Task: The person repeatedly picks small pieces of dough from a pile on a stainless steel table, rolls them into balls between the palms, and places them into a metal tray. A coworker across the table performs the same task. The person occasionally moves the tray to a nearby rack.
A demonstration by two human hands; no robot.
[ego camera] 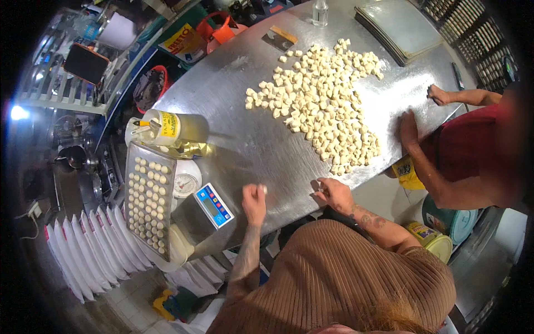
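My left hand is raised over the steel table, with a small dough ball pinched at its fingertips. Closer to the near edge, my right hand hovers with thumb and fingers apart; I make out nothing held in it. Just beyond it spreads a large heap of cut dough pieces. To the left, a metal tray carries rows of round dough balls. Between that tray and my left hand sits a blue and white digital scale.
A dial scale and a plastic tub stand behind the tray. A dough scraper, a clear bottle and stacked trays lie at the far side. A co-worker's hands rest at the table's right.
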